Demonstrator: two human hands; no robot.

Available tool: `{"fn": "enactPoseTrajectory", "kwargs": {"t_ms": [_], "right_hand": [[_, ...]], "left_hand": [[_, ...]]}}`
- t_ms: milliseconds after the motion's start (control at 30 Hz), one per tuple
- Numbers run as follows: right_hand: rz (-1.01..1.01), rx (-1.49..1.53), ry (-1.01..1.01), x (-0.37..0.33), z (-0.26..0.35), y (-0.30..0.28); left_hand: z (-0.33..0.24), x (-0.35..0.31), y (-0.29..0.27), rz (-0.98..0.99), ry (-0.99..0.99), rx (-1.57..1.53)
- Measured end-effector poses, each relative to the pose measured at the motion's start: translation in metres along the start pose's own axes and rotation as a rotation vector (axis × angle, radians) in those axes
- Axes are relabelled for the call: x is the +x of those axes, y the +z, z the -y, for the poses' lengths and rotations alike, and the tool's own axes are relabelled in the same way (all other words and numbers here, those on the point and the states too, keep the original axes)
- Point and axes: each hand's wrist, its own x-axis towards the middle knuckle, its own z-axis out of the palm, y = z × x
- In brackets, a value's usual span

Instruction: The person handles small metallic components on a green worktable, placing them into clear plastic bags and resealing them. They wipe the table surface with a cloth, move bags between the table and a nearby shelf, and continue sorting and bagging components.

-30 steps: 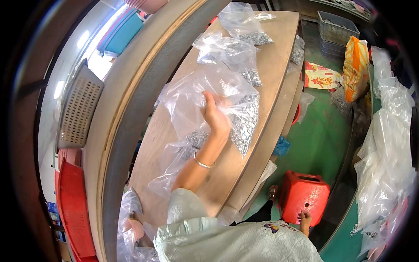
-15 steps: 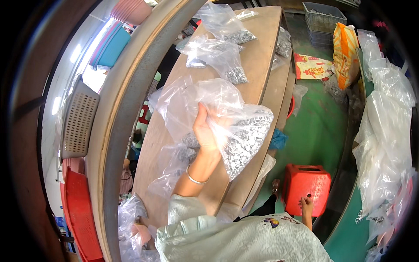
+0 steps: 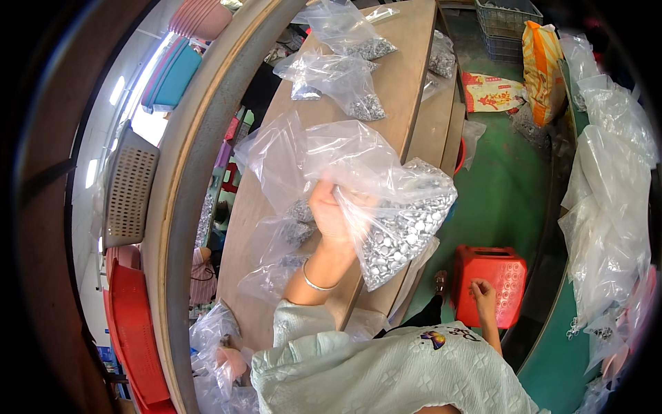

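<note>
My left hand [image 3: 332,210] is closed round the gathered side of a clear plastic bag [image 3: 407,228], lifted over a wooden shelf. Small round silver metal pieces fill the bag's lower corner, which hangs to the right of my fingers. Its loose upper film spreads back over my hand. Low on the right, my right hand [image 3: 485,295] hangs in front of a red plastic stool [image 3: 507,293], its fingers curled in and nothing visible in them. Behind the lifted bag, another clear bag [image 3: 276,231] with similar grey pieces lies on the shelf [image 3: 276,186].
More part-filled clear bags [image 3: 363,103] lie farther along the shelf. On the left stand a grey basket [image 3: 131,186] and a red basket [image 3: 134,331]. Grey crates [image 3: 509,27] and an orange-white sack [image 3: 541,72] are at the far right, with large plastic bags [image 3: 607,200] nearer.
My left hand and the bag have shifted slightly right, and the bag's filled corner has swung outward. My right hand has risen a little in front of the stool.
</note>
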Motion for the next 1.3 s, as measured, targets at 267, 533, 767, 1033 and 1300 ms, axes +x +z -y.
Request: {"fn": "enactPoseTrajectory", "kwargs": {"t_ms": [267, 533, 767, 1033, 1300], "right_hand": [[0.282, 0.047, -0.145, 0.018, 0.084, 0.051], [0.275, -0.098, -0.152, 0.032, 0.075, 0.053], [0.248, -0.136, -0.123, 0.049, 0.058, 0.054], [0.219, -0.092, -0.015, 0.06, 0.036, 0.059], [0.159, -0.021, -0.005, 0.071, 0.03, 0.058]], "left_hand": [[-0.005, 0.018, 0.001, -0.258, 0.221, 0.126], [-0.037, 0.091, -0.07, -0.363, 0.747, 0.481], [-0.051, 0.177, -0.115, -0.922, 1.115, 0.653], [-0.058, 0.206, -0.144, -0.89, 1.116, 0.701], [-0.055, 0.201, -0.138, -0.807, 1.305, 1.366]]}}
